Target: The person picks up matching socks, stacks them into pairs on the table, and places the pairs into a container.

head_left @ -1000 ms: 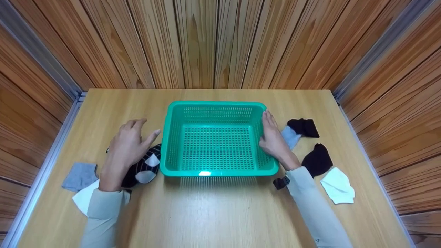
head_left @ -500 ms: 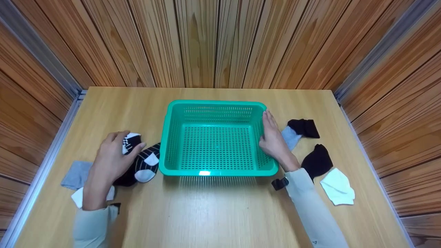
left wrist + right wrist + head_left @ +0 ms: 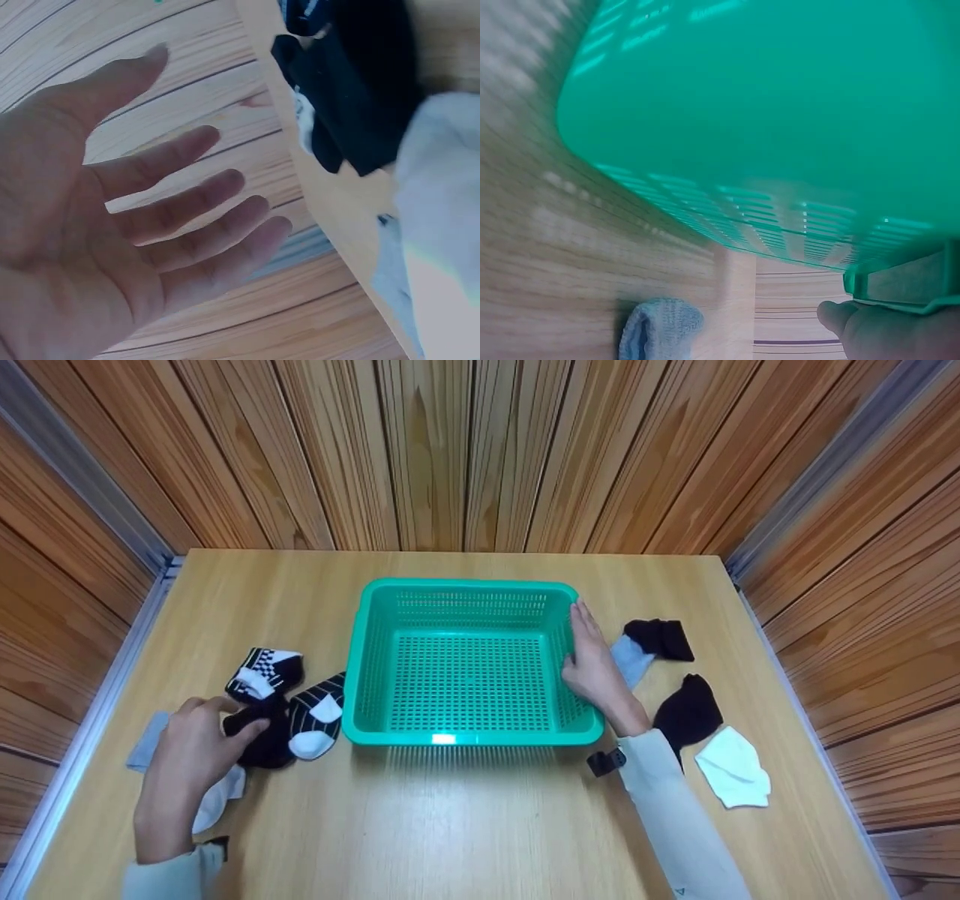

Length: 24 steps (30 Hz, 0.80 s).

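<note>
A green plastic basket (image 3: 469,679) stands mid-table with nothing inside. My right hand (image 3: 598,671) holds its right rim, thumb over the edge and fingers along the outer side; the right wrist view shows a fingertip (image 3: 836,315) below the rim. My left hand (image 3: 187,750) hovers over the left-hand socks, its fingers spread and loosely bent, holding nothing. Near it lie a black sock (image 3: 268,739), a black-and-white patterned sock (image 3: 270,671), a black striped sock (image 3: 319,712) touching the basket, a white sock (image 3: 216,802) and a partly hidden grey sock (image 3: 145,742).
Right of the basket lie a black sock (image 3: 664,639), a light blue sock (image 3: 631,660), another black sock (image 3: 688,709) and a white sock (image 3: 733,769). Wood-plank walls (image 3: 435,457) enclose the table (image 3: 465,825) at the back and sides.
My left hand has moved leftward and toward the table's near edge, uncovering the patterned and black socks. The right hand stays on the basket's rim.
</note>
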### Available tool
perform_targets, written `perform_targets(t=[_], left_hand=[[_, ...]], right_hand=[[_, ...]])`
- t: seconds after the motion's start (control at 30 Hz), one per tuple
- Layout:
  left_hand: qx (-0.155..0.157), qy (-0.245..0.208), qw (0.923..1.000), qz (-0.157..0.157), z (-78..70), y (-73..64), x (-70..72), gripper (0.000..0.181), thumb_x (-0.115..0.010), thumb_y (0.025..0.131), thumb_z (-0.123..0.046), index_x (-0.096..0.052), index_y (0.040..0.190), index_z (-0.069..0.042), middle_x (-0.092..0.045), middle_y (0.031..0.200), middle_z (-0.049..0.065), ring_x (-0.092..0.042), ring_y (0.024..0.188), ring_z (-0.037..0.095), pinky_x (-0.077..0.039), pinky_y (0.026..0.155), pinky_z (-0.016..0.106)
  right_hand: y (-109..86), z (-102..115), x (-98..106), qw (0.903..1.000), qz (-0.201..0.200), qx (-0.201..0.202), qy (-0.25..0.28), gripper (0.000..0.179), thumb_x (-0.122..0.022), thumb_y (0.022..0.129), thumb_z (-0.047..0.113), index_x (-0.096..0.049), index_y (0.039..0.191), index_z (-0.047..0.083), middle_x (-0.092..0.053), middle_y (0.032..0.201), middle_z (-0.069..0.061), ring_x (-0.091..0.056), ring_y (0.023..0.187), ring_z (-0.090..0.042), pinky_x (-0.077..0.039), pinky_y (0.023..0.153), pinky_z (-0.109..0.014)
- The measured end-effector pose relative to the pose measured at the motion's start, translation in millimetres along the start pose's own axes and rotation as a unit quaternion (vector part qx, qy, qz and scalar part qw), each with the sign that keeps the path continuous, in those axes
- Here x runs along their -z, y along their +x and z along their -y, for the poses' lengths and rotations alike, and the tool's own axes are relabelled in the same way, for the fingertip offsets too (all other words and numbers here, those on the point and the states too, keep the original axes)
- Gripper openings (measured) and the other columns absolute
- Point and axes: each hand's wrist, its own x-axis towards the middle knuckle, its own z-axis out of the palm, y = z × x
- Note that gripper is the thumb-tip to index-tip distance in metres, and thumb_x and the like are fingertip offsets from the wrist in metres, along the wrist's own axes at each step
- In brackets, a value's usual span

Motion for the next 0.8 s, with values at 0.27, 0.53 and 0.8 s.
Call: perform_targets(t=[0.27, 0.53, 0.8], left_hand=[[0.083, 0.054, 0.993, 0.063, 15.7, -9.3, -14.3, 0.082, -0.083, 0.088, -0.042, -0.053, 0.133, 0.02, -0.055, 0.12, 0.044, -0.059, 0.095, 0.046, -0.057, 0.071, 0.048], [0.166, 0.056, 0.9747, 0.139, 35.4, -10.7, -22.8, 0.095, -0.085, 0.086, -0.041, -0.038, 0.134, 0.026, -0.043, 0.12, 0.048, -0.055, 0.104, 0.061, -0.057, 0.082, 0.062], [0.18, 0.043, 0.9672, 0.174, 44.6, -8.2, -29.1, 0.098, -0.081, 0.091, -0.041, -0.031, 0.148, 0.022, -0.041, 0.13, 0.05, -0.055, 0.108, 0.054, -0.055, 0.092, 0.062]], right_hand=[[-1.6, -2, -1, 0.9996, -0.007, -0.002, 0.027, 0.087, -0.049, 0.092, -0.013, -0.009, 0.168, 0.003, -0.002, 0.179, -0.013, -0.014, 0.164, -0.034, -0.041, 0.118, -0.049], [-2.8, -2, -2, 0.999, -0.018, 0.004, 0.041, 0.088, -0.047, 0.089, -0.014, -0.011, 0.167, 0.002, -0.005, 0.179, -0.013, -0.028, 0.16, -0.034, -0.047, 0.087, -0.039], [-2.6, -2, -3, 0.9989, -0.016, 0.0, 0.044, 0.087, -0.048, 0.091, -0.013, -0.011, 0.168, 0.004, -0.003, 0.179, -0.01, -0.022, 0.163, -0.032, -0.047, 0.091, -0.039]])
